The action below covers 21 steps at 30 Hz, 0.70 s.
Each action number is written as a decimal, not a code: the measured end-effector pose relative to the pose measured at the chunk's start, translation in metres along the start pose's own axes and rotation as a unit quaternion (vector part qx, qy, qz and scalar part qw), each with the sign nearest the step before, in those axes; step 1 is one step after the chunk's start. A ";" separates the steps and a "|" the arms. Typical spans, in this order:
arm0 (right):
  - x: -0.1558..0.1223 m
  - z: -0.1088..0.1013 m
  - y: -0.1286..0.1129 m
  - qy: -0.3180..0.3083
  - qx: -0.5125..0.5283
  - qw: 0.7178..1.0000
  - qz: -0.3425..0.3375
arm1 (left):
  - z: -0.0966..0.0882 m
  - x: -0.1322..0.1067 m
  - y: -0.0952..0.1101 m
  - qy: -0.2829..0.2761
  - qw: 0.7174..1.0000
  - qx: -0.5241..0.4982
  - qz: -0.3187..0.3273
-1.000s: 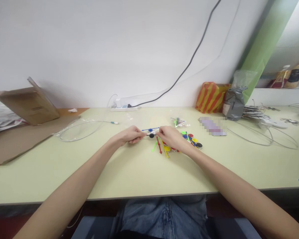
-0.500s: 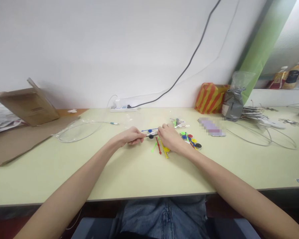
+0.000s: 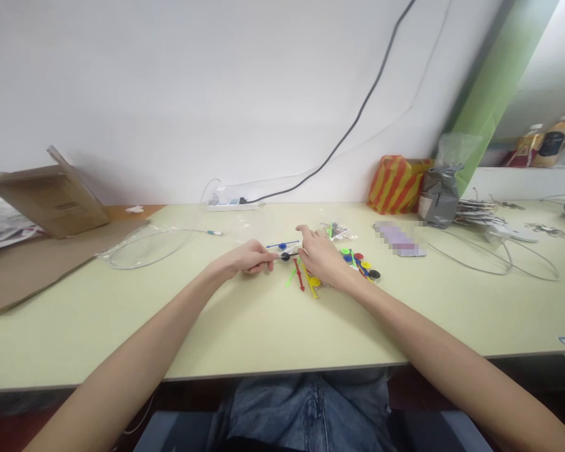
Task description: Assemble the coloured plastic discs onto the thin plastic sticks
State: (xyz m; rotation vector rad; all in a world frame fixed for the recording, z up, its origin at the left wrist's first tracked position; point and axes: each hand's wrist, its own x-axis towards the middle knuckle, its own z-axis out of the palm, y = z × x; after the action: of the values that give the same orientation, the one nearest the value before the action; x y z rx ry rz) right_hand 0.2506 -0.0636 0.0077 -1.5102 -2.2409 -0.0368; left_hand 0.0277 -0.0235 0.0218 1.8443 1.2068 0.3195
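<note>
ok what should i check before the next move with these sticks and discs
Left hand on the stick: ok, pinched between the fingers.
Black disc seated on the stick: cannot tell, the fit is too small to see.
Right hand: ok, open and beside the disc.
Blue stick joined to the held piece: cannot tell from this view.
Red stick and yellow stick: ok, lying within reach of the right hand.

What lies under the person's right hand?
A red plastic stick and a yellow plastic stick show below the right hand; what lies under it is hidden.
</note>
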 end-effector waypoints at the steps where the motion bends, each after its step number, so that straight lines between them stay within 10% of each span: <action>1: 0.000 -0.001 0.000 0.004 0.005 1.000 0.001 | 0.001 0.000 0.000 -0.002 1.000 -0.006 0.001; 9: 0.001 -0.002 0.001 0.027 0.026 0.999 0.003 | 0.006 0.001 0.003 0.002 0.999 -0.033 -0.014; 21: 0.010 -0.008 0.022 0.027 0.045 0.998 -0.030 | 0.011 0.002 0.003 0.109 0.975 0.194 -0.005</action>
State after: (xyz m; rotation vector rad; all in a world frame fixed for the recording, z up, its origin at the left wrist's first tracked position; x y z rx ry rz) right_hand 0.2694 -0.0481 0.0139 -1.3788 -2.2145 0.0055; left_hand 0.0372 -0.0283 0.0170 2.1795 1.5111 0.3017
